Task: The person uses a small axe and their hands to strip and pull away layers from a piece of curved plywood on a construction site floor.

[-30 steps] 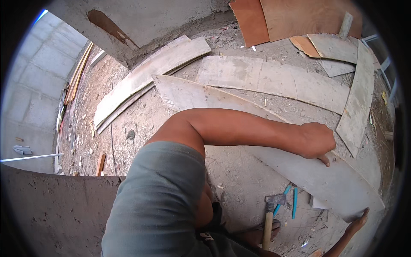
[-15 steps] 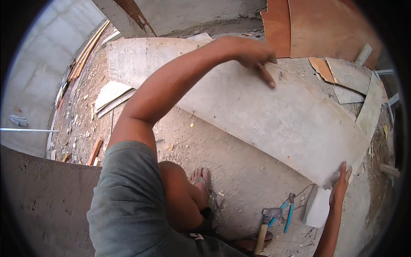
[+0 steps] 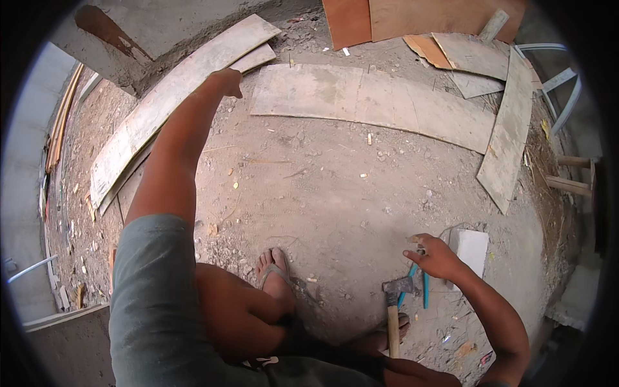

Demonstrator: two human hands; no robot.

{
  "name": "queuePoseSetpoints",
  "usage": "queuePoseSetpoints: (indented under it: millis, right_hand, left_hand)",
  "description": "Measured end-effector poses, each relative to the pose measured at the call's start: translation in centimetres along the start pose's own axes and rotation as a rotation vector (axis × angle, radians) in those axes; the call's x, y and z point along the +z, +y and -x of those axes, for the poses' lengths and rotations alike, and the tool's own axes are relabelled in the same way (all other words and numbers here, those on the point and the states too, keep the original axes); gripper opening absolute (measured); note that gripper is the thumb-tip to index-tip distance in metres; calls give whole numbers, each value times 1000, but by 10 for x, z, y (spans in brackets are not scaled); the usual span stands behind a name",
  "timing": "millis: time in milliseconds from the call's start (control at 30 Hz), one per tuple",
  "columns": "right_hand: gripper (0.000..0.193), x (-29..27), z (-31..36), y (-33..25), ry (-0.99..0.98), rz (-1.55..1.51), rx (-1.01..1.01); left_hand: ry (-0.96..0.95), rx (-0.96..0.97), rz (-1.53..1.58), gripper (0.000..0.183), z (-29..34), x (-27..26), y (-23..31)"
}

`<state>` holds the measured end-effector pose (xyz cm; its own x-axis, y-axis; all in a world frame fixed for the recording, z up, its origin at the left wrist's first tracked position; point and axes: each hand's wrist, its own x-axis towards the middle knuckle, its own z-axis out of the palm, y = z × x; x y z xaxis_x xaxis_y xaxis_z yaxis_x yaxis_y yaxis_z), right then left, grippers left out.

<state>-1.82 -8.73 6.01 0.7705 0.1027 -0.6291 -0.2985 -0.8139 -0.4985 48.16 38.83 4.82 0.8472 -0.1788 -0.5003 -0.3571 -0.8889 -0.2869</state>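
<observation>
Left hand [image 3: 225,82]: at inner edge of stacked boards [image 3: 187,77], upper left; grip cannot be told.
Right hand [image 3: 437,258]: well apart from left, fingers bent above teal-handled pliers [image 3: 425,291]; contact unclear.
Wood-handled tool [image 3: 393,329]: metal head beside pliers.
White block [image 3: 472,248]: behind right wrist.

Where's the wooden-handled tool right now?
In the head view, the wooden-handled tool is low, right of centre, beside the blue-handled pliers, below and left of the right hand.
</observation>
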Motion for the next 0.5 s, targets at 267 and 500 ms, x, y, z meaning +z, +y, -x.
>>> queuePoseSetpoints:
  millis: [267, 500]
  right_hand:
    - [52, 56, -7, 38, 24, -214, 29]
    - [42, 71, -4, 61, -41, -191, 58]
  left_hand:
    - [192, -21, 550, 101, -89, 152, 90]
    - [142, -140, 1182, 109, -125, 170, 41]
